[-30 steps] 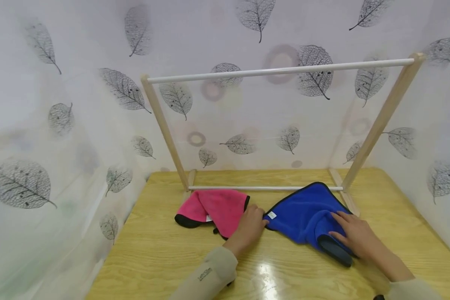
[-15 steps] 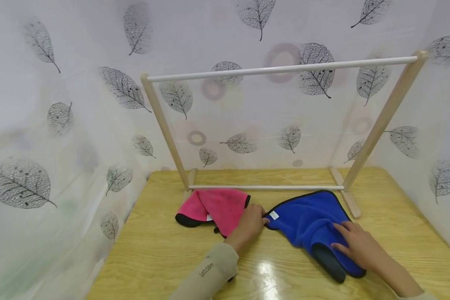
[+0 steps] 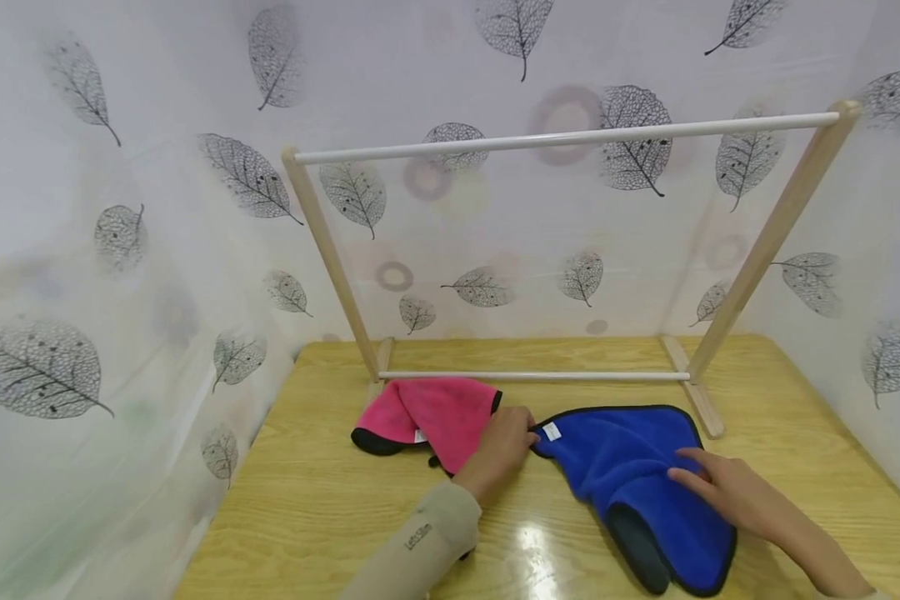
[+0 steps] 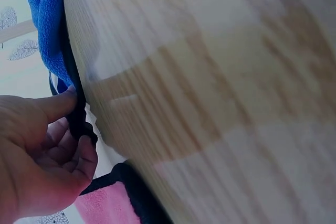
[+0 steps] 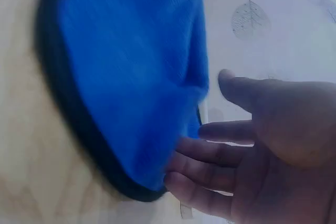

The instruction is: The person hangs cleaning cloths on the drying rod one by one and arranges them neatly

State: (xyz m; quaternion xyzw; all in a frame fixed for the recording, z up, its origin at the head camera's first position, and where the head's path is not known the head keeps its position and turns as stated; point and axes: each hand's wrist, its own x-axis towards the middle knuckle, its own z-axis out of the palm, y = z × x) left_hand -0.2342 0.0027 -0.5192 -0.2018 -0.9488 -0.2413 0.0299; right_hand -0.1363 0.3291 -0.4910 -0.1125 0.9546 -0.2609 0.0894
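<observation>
Low and right of centre in the head view, a blue cloth point(image 3: 615, 450) with black edging lies spread and partly rumpled on the bench point(image 3: 307, 500), a dark flap point(image 3: 636, 546) showing at its bottom; the left hand point(image 3: 501, 443) has its grip pinched on the cloth's left corner, beside a white tag point(image 3: 552, 431), while the right hand point(image 3: 735, 492) lays loose, ungripping fingers against the cloth's right part. Left of centre, a pink cloth point(image 3: 453, 417) lies partly behind the left hand, and beyond both cloths a rack point(image 3: 570, 140) with wooden posts and white rods stands across the frame.
</observation>
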